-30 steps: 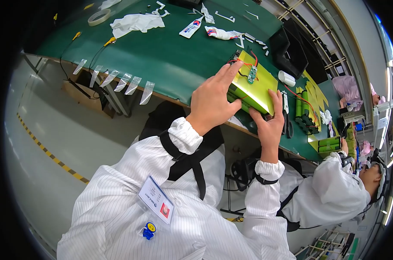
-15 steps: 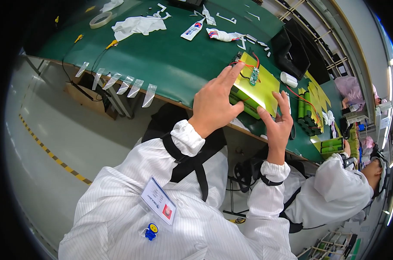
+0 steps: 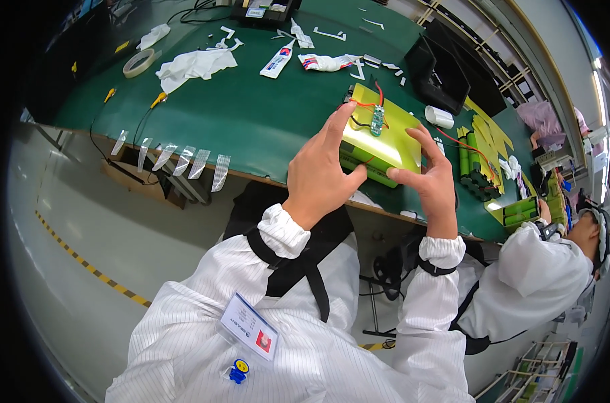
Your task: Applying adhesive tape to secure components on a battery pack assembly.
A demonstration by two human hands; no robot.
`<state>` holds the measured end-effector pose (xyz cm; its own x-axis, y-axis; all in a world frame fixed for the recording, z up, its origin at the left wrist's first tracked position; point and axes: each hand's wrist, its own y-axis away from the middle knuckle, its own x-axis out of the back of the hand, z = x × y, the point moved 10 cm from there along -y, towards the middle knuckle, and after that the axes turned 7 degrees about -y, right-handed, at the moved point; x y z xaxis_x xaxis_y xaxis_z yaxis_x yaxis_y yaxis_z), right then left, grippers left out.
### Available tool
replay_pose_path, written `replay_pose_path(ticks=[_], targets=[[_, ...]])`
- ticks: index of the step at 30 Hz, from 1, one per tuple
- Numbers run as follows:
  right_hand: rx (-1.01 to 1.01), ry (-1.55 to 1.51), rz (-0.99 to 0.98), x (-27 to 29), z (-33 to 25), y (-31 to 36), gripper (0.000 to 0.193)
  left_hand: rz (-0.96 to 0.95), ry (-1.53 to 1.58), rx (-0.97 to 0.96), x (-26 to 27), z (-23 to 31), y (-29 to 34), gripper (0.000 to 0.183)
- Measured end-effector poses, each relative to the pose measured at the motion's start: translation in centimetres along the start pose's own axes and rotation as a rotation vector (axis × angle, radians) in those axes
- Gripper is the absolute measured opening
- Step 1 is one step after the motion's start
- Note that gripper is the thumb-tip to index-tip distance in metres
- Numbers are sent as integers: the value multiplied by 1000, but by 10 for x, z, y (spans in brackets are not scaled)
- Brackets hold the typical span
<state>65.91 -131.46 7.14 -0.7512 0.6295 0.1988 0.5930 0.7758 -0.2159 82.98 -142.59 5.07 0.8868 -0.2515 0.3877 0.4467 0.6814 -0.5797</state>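
Note:
A battery pack (image 3: pixel 394 146) wrapped in shiny yellow-green sheet lies near the front edge of the green table. On its top sits a small green circuit board (image 3: pixel 377 121) with red wires (image 3: pixel 379 93) and a black wire. My left hand (image 3: pixel 320 169) grips the pack's left side, fingers along the far left edge and thumb at the near face. At the right end, my right hand (image 3: pixel 434 180) curls its fingers over the far edge, with its thumb against the near right corner. The pack's underside is hidden.
Clear tape strips (image 3: pixel 184 161) hang off the table's front edge. Farther back are a tape roll (image 3: pixel 139 62), white cloth (image 3: pixel 196 68), a white tube (image 3: pixel 278 60) and a black bin (image 3: pixel 439 72). Rightward lie green battery cells (image 3: pixel 476 164); a co-worker (image 3: pixel 530 285) sits beside me.
The view has shifted, so the table's things sit farther left. My right fingers have moved in over the pack's far right edge. My left hand keeps its place on the pack.

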Motion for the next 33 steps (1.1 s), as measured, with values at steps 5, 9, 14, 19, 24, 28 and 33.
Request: replay_pose_path(ticks=[5, 9, 14, 19, 24, 28, 33], targets=[[-46, 27, -82, -5, 7, -8, 80, -9, -79, 1, -1, -2, 2, 80], [0, 132, -107, 1, 5, -14, 84, 8, -83, -8, -3, 0, 1, 71], [-29, 364, -160, -2, -6, -24, 93, 35, -49, -27, 1, 2, 2, 70], [-30, 421, -177, -2, -4, -23, 98, 39, -55, -37, -4, 2, 5, 62], [-9, 461, -182, -3, -3, -23, 101, 32, -96, -20, -4, -1, 4, 56], [-2, 360, -179, -2, -1, -23, 101, 37, -147, -43, -1, 4, 0, 56], [12, 369, -200, -14, 3, -22, 96, 75, -157, -26, 11, -3, 5, 53]])
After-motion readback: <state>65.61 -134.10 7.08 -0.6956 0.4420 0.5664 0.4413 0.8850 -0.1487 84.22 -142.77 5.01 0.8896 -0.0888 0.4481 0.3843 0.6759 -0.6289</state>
